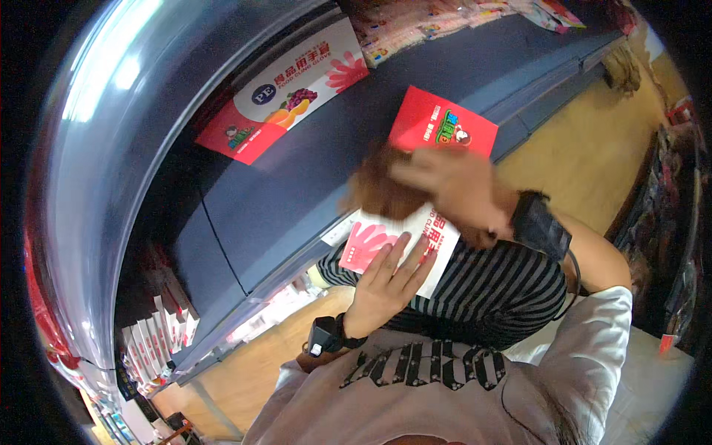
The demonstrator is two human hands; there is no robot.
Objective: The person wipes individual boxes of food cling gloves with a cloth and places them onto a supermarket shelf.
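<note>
My left hand (389,278) rests with spread fingers on a red and white box of food cling gloves (356,250), which lies over my striped lap at the shelf edge. Blurred by motion, my right hand (450,183) is over the far part of that box, by a brown blurred thing (384,189) that I cannot make out. Whether the right hand grips anything is unclear. Just beyond it, the red end (439,119) of the box or of another carton shows. Each wrist wears a black strapped device.
Another glove box (300,89) lies on the dark grey shelf (250,211). Thin white and red boxes (147,345) stand in a row at the lower left. Plastic-wrapped packs (423,28) line the top. A clear curved plastic surface (105,139) borders the left.
</note>
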